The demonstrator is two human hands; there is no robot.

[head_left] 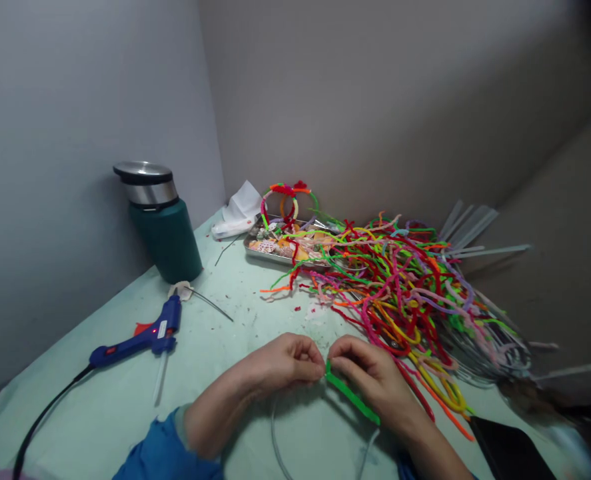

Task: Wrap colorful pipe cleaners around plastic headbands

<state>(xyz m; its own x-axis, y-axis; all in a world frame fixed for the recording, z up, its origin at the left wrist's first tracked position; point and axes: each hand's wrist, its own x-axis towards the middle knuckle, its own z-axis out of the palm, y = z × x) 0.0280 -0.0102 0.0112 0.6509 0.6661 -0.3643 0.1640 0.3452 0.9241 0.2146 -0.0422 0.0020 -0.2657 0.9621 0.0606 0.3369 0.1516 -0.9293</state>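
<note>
A thin, pale grey hoop (275, 440) runs below my hands, its lower part cut off by the frame. Bright green pipe cleaner (352, 397) covers a stretch of it on the right side. My left hand (295, 360) is closed in a pinch on the hoop, where the green covering ends. Closed beside it, my right hand (368, 370) pinches the green pipe cleaner between thumb and forefinger. The fingertips of both hands are close together, so the exact contact points are partly hidden.
Loose coloured pipe cleaners (400, 280) are heaped at the right, near glue sticks (470, 227) and wire hoops (505, 353). A metal tray (270, 257) holds small pieces. A blue glue gun (145, 340), green bottle (168, 240) and black flat object (510, 450) lie or stand around.
</note>
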